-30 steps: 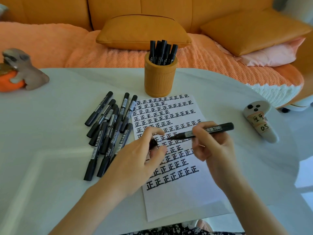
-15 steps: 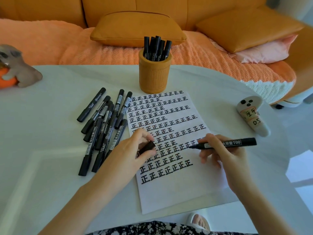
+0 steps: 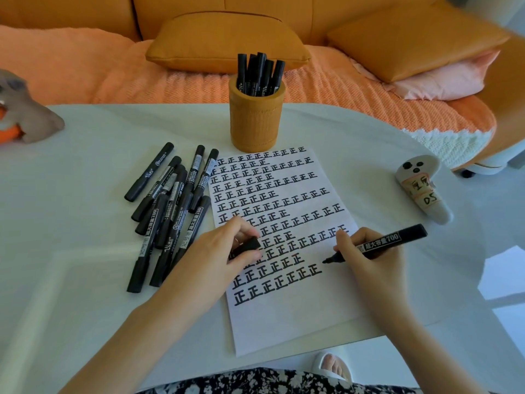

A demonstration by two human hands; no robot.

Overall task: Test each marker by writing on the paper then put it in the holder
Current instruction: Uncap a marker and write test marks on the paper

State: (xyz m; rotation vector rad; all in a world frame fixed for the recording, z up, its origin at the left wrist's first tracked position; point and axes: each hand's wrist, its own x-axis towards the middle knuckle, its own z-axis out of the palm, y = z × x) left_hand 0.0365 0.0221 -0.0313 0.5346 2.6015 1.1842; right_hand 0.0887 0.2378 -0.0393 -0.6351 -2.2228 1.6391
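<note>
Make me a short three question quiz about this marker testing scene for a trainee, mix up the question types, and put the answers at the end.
1. True or false: the marker in the right hand is uncapped.
2. What does the left hand pinch? A) a black cap B) an eraser C) nothing
3. Fill in: capped markers stand upright in the orange ____ beyond the paper.
Key: 1 true; 2 A; 3 holder.
</note>
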